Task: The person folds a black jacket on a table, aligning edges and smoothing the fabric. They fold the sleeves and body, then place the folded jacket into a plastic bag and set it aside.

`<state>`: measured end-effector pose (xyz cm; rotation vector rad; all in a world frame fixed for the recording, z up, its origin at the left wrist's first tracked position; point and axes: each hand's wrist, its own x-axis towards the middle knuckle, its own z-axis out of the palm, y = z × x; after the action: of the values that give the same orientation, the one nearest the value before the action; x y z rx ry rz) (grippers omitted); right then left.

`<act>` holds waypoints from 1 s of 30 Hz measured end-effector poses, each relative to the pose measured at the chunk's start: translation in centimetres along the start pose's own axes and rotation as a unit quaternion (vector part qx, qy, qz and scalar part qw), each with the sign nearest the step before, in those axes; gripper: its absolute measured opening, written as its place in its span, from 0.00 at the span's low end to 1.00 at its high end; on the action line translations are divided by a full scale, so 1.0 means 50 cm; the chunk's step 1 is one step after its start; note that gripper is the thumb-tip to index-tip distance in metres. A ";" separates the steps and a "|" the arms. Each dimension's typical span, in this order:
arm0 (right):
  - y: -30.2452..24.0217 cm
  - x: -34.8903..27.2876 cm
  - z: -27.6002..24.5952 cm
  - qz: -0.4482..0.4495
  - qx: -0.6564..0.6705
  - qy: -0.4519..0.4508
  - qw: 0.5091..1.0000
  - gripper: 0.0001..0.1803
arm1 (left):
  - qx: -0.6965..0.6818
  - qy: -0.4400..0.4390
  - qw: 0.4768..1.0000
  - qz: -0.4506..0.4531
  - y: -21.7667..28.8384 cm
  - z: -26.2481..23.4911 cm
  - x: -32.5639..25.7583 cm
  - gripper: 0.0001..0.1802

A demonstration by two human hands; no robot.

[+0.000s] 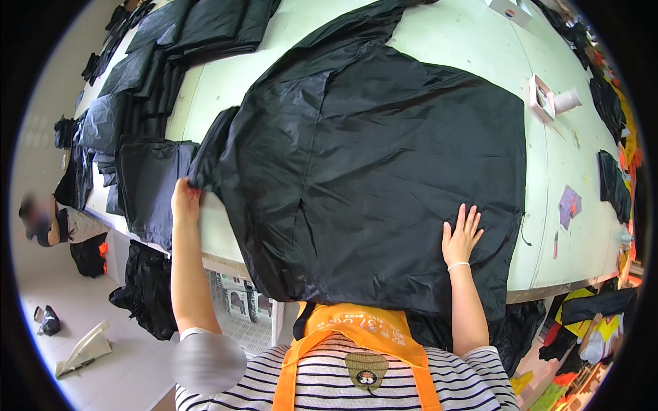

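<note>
A large black garment (404, 151), thin and slightly shiny like a jacket or raincoat, lies spread over the pale table (582, 253). One of its sleeves reaches toward the far edge. At the left, my left hand (185, 200) is closed on the end of the other sleeve (214, 147), beside a stack of folded black garments (152, 181). My right hand (464, 236) rests flat with fingers spread on the lower right part of the garment. The near hem hangs over the table edge against my body.
More folded black garments (205, 27) are piled along the far left. A small pink box (541, 98), a white cup-like roll (567, 101) and a purple cloth scrap (569, 207) lie at the right. Another person (44, 219) is at the far left.
</note>
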<state>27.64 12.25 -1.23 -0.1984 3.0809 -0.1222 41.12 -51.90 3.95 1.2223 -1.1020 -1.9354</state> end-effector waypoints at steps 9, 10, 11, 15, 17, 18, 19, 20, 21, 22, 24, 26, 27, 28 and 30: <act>-0.002 0.003 -0.010 -0.004 0.006 -0.002 1.000 0.37 | 0.530 0.054 0.802 0.270 -0.046 -0.066 0.052 0.19; -0.002 0.006 -0.009 -0.002 0.007 0.001 1.000 0.37 | 0.645 0.089 0.701 0.289 -0.034 -0.045 0.052 0.16; 0.001 0.003 -0.010 0.002 0.009 -0.004 1.000 0.37 | 0.611 0.064 0.681 0.399 -0.037 -0.013 0.054 0.12; -0.004 0.005 -0.017 0.006 0.010 -0.004 1.000 0.36 | 0.581 -0.005 0.689 0.433 -0.028 0.266 0.078 0.23; -0.007 0.008 -0.018 0.007 0.017 -0.005 1.000 0.37 | 0.617 -0.063 0.650 0.439 -0.062 0.415 0.107 0.31; -0.008 0.010 -0.021 0.009 0.023 -0.004 1.000 0.37 | 0.645 -0.084 0.618 0.442 -0.082 0.483 0.125 0.36; -0.010 0.012 -0.024 0.010 0.026 -0.005 1.000 0.37 | 0.658 -0.081 0.599 0.448 -0.108 0.537 0.156 0.40; -0.013 0.016 -0.026 0.008 0.030 -0.004 1.000 0.37 | 0.671 -0.075 0.580 0.454 -0.130 0.582 0.185 0.45; -0.014 0.019 -0.027 0.009 0.036 -0.004 0.999 0.37 | 0.682 -0.073 0.575 0.445 -0.144 0.634 0.198 0.48; -0.011 0.016 -0.025 0.010 0.038 0.001 0.999 0.37 | 0.692 -0.074 0.570 0.437 -0.158 0.693 0.197 0.51; -0.005 0.012 -0.026 0.022 0.042 0.001 0.999 0.37 | 0.690 -0.083 0.540 0.476 -0.187 0.801 0.187 0.54; -0.006 0.014 -0.032 0.026 0.057 -0.003 0.998 0.38 | 0.735 -0.086 0.520 0.426 -0.198 0.878 0.176 0.54; -0.007 0.018 -0.034 0.024 0.060 -0.006 0.998 0.38 | 0.747 -0.122 0.530 0.382 -0.199 0.895 0.191 0.46; -0.008 0.021 -0.033 0.021 0.063 -0.009 0.998 0.38 | 0.768 -0.174 0.527 0.321 -0.195 0.910 0.235 0.34; -0.002 0.014 -0.032 0.033 0.061 -0.005 0.998 0.37 | 0.685 -0.145 0.613 0.366 -0.170 0.955 0.253 0.27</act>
<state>26.88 12.20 0.32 -0.0902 3.0524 -0.3050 -8.07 -42.29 2.35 0.6819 -2.8951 -0.3622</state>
